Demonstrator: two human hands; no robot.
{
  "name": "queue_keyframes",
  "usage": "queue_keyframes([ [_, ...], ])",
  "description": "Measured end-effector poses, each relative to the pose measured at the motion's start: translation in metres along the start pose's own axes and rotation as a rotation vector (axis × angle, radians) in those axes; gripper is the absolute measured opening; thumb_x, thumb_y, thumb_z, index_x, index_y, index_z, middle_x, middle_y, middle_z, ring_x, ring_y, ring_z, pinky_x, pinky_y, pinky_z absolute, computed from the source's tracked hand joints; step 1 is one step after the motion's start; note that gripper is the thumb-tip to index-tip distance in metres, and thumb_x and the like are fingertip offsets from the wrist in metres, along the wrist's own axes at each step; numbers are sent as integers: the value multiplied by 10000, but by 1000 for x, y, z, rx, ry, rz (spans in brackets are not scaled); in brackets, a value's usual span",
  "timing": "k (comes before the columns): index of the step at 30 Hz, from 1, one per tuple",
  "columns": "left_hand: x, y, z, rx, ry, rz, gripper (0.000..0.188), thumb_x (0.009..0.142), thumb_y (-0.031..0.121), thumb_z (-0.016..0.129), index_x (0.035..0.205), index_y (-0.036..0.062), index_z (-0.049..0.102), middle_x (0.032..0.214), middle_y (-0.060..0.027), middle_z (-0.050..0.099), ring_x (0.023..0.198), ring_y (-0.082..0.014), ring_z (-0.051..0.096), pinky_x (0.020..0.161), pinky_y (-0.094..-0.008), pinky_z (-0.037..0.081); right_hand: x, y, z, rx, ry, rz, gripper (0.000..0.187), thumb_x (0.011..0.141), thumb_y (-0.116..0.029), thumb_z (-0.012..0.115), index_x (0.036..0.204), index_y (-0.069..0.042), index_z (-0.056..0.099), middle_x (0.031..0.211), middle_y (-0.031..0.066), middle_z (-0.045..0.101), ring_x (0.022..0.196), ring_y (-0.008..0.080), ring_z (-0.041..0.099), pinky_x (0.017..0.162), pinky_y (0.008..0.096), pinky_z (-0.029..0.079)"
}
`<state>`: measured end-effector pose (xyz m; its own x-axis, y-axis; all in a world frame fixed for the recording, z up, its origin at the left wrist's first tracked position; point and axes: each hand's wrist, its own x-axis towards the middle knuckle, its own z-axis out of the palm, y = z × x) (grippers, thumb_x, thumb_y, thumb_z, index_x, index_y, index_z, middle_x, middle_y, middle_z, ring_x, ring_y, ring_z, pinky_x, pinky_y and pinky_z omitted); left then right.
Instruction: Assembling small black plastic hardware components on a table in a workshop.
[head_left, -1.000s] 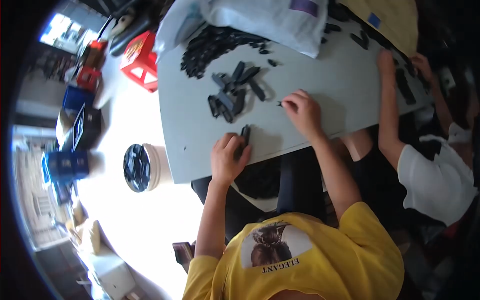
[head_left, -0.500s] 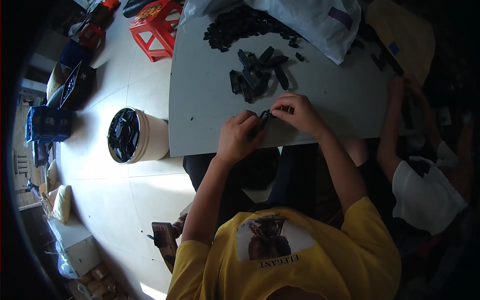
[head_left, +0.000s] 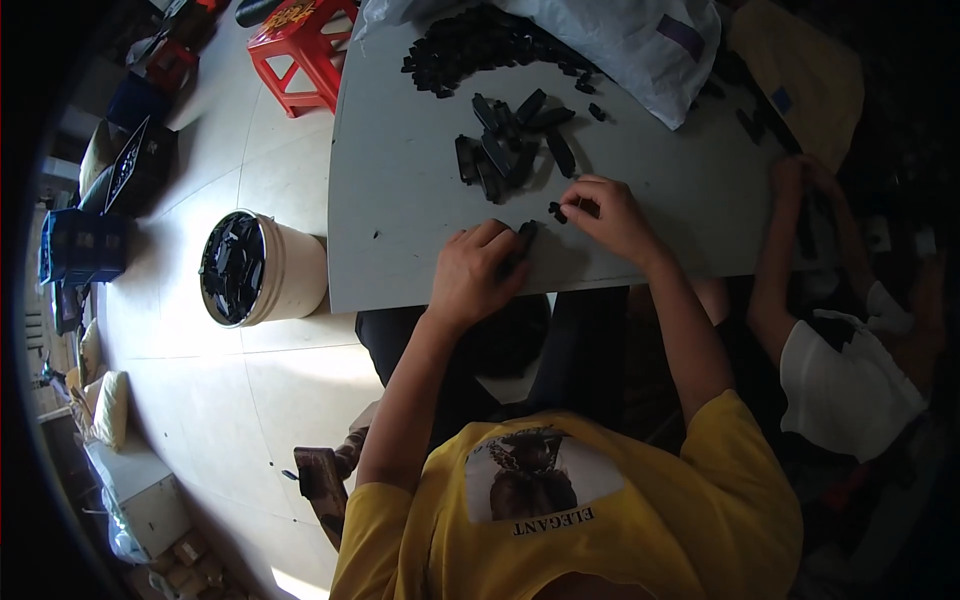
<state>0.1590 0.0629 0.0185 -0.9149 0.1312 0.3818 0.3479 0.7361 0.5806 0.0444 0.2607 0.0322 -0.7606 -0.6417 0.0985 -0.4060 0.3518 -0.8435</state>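
Observation:
My left hand (head_left: 474,268) is closed around a long black plastic piece (head_left: 526,236), whose end sticks out past the fingers at the table's near edge. A little to the right, my right hand (head_left: 606,215) pinches a small black plastic part (head_left: 557,211) between thumb and fingertips. That small part is apart from the long piece. Beyond both hands lies a loose heap of long black pieces (head_left: 512,145). A larger pile of small black parts (head_left: 470,52) spreads out at the table's far side.
A white plastic bag (head_left: 640,60) lies on the grey table (head_left: 390,220). Left of the table stands a cream bucket (head_left: 292,270) filled with black pieces, with a red stool (head_left: 300,55) farther back. On the right, another person's arms (head_left: 790,220) reach onto the table.
My right hand has drawn the small black part away from the long piece, slightly up and to the right. My left hand keeps its hold. The whole view has shifted a little.

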Motion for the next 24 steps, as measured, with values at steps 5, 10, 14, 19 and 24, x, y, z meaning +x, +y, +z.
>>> queue_keyframes([
  [5, 1, 3, -2, 25, -40, -33, 199, 713, 149, 701, 849, 86, 569, 823, -59, 555, 788, -269, 582, 695, -379, 438, -8, 6, -4, -440, 148, -5, 94, 779, -61, 653, 801, -3, 583, 797, 96, 588, 667, 247, 607, 609, 339, 483],
  [10, 2, 5, 2, 21, -55, -31, 191, 712, 114, 705, 830, 67, 562, 806, -86, 562, 753, -312, 576, 685, -387, 446, -11, 10, 17, -471, 301, -140, 70, 757, -64, 641, 771, -63, 572, 778, 92, 575, 689, 303, 605, 602, 400, 498],
  [14, 7, 13, 3, 49, -57, -39, 179, 728, 111, 685, 835, 57, 552, 817, -107, 557, 751, -328, 560, 668, -401, 435, -15, 18, 6, -470, 390, -110, 80, 754, -74, 643, 761, -60, 565, 770, 83, 565, 673, 311, 601, 586, 408, 501],
  [19, 0, 5, 7, 78, -53, -50, 156, 756, 116, 652, 829, 45, 534, 810, -137, 537, 741, -348, 539, 647, -409, 423, -6, 54, -9, -463, 507, -52, 108, 728, -107, 649, 735, -82, 544, 779, 72, 567, 654, 305, 601, 552, 418, 496],
  [24, 2, 11, 13, 105, -37, -81, 176, 784, 189, 620, 776, 53, 508, 750, -119, 500, 687, -329, 513, 613, -417, 381, 39, 74, -30, -480, 302, -56, 187, 706, -224, 644, 765, -57, 587, 786, 129, 628, 709, 332, 645, 590, 478, 511],
])
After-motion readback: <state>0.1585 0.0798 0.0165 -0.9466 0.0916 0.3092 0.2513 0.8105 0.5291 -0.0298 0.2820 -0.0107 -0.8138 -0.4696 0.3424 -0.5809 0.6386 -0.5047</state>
